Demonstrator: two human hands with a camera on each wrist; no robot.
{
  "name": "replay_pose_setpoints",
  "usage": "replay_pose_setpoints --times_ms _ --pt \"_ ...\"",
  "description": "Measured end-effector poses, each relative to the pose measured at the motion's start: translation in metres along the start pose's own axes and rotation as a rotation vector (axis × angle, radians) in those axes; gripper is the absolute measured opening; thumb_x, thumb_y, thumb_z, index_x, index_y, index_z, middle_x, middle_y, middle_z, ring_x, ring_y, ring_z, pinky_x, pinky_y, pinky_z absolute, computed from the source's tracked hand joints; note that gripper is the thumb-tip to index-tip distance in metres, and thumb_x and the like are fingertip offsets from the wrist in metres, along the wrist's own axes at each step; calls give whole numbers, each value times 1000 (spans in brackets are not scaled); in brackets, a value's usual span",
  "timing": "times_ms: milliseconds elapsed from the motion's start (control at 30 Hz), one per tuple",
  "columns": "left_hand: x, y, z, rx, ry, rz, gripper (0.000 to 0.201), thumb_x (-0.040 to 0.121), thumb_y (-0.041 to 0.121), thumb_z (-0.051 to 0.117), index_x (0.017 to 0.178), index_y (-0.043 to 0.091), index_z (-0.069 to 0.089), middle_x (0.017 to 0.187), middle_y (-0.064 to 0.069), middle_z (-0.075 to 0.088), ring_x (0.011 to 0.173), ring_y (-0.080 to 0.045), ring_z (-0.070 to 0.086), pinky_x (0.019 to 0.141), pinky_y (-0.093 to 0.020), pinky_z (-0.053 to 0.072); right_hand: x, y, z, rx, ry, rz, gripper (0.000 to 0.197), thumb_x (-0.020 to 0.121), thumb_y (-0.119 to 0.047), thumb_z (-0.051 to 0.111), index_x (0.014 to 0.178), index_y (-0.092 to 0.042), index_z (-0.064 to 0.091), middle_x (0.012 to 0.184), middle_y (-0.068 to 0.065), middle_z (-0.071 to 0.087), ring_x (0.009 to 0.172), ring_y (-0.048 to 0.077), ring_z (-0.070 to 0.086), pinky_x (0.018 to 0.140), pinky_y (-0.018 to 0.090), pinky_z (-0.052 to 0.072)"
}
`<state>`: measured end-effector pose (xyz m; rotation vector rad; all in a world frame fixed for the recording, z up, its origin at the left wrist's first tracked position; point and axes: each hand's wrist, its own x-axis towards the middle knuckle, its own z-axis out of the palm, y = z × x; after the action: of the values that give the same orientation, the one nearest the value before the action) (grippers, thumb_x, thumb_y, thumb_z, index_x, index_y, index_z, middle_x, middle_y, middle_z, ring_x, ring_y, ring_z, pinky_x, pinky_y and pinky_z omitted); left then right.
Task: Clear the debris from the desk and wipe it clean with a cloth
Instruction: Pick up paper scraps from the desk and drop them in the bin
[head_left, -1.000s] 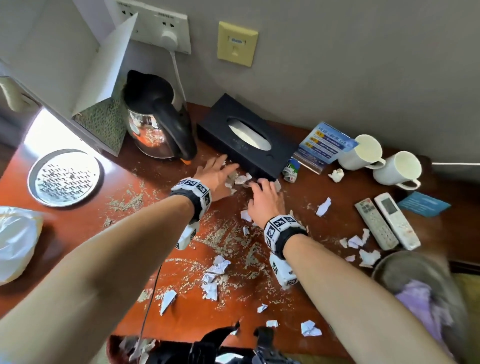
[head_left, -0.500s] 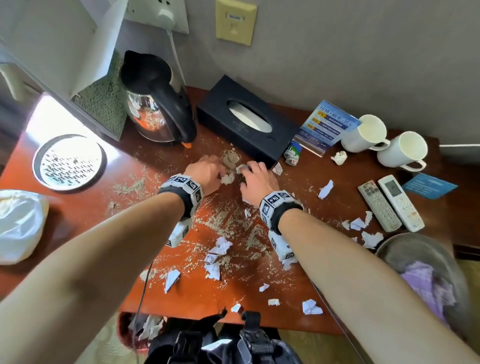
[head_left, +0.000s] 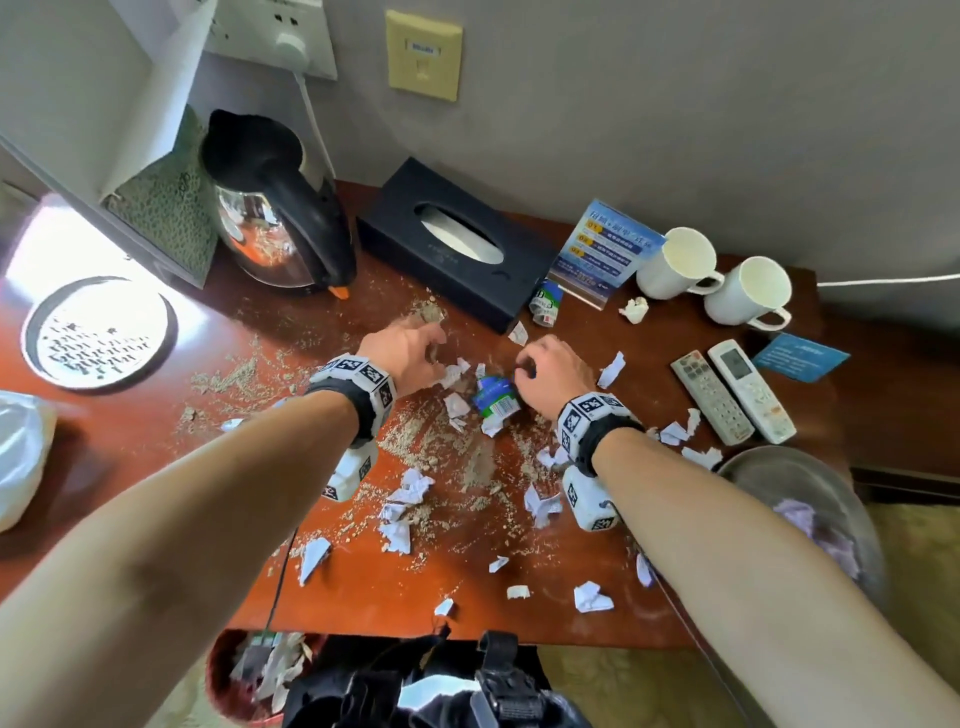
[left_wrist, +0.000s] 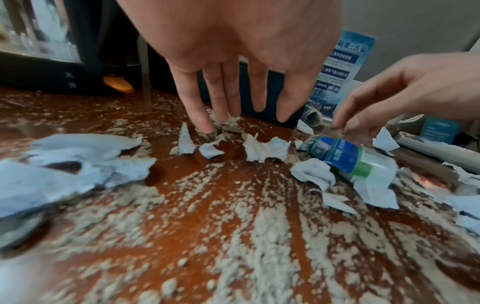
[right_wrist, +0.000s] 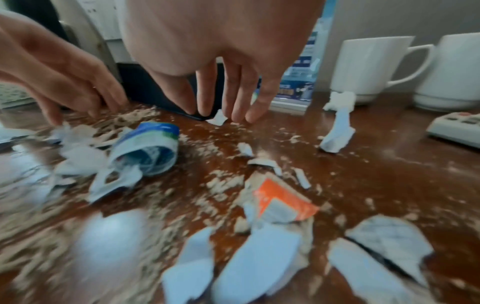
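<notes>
Debris covers most of the counter in the head view: gritty crumbs, torn paper scraps and a crumpled blue-and-green wrapper lying between my two hands. My left hand and right hand sit close together in front of the black tissue box, raking litter toward me. I judge the job barely begun; scraps reach the near edge, and the cloth, if that is the purple wad in the basin at the right, lies untouched. A waste bin below the near edge already holds some paper.

From the left wrist, my left fingers hang straight and slightly apart, tips brushing crumbs and clamped on nothing. The right hand's fingertips hover just above the wrapper's far end; I cannot tell if they touch it.

From the right wrist, my right fingers point down, lightly spread, tips at the counter beside a small scrap, gripping nothing. An orange packet and more paper lie nearer the camera, so nearly all the clearing, and the whole wipe, remain.
</notes>
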<state>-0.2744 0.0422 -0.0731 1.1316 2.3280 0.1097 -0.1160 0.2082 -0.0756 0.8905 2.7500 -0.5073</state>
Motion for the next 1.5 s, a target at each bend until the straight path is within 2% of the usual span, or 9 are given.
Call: replay_pose_setpoints --times_ms 133,367,600,767,1000,1100,1267,1400,1500 --pt "5 14 7 2 18 2 50 92 46 55 138 33 41 155 -3 30 141 -26 32 104 -46 44 18 18 -13 -31 54 79 38 95 -28 56 131 -18 52 137 4 44 130 21 40 98 39 44" --pt "-2 10 11 -25 33 -39 48 90 46 57 134 31 45 149 -1 36 136 -24 37 97 -45 48 59 16 -22 88 90 132 71 93 -29 63 151 -13 26 160 8 19 148 27 17 117 43 28" --pt "-14 -3 7 -4 53 -218 50 87 45 61 135 39 46 143 -5 39 132 -27 34 98 -52 46 58 11 -6 86 26 81 48 94 -28 59 135 -4 51 148 11 42 139 27 31 112 41 32" --pt "-27 -7 15 22 34 -213 45 88 43 60 132 37 52 136 -5 44 126 -24 39 93 -49 50 28 -3 11 139 39 19 37 93 -27 58 127 -13 59 134 4 54 128 21 39 102 36 38" --pt "-49 -7 25 -4 -20 -80 47 89 40 61 135 34 52 131 -3 48 120 -22 48 94 -40 49 -23 -35 38 185 -27 -91 45 94 -41 57 132 -16 55 136 1 51 126 18 38 108 34 32" --pt "-55 -8 27 25 -4 -126 61 86 45 64 142 35 40 142 -7 39 130 -26 38 101 -47 44 -40 -46 43 135 -43 -109 66 89 -54 59 142 -19 43 143 3 38 131 22 30 110 37 27" --pt "-57 -11 25 116 26 -282 79 81 55 67 147 45 24 161 -9 5 147 -37 0 110 -70 12 -54 -58 53 -78 -43 -104 79 83 -67 56 147 -29 30 151 5 22 134 25 24 106 42 33" --pt "-62 -25 25 46 -49 -337 77 84 48 67 147 46 23 160 -11 3 146 -38 7 107 -69 26 -55 -65 61 -148 -51 -112 80 84 -69 52 150 -33 24 158 6 11 137 29 21 106 47 35" --pt "-69 -25 28 58 -49 -297 74 86 44 64 149 42 26 157 -13 16 141 -36 20 101 -59 39 -53 -69 61 -159 -66 -115 73 87 -66 49 147 -30 29 150 7 23 129 26 29 98 43 40"
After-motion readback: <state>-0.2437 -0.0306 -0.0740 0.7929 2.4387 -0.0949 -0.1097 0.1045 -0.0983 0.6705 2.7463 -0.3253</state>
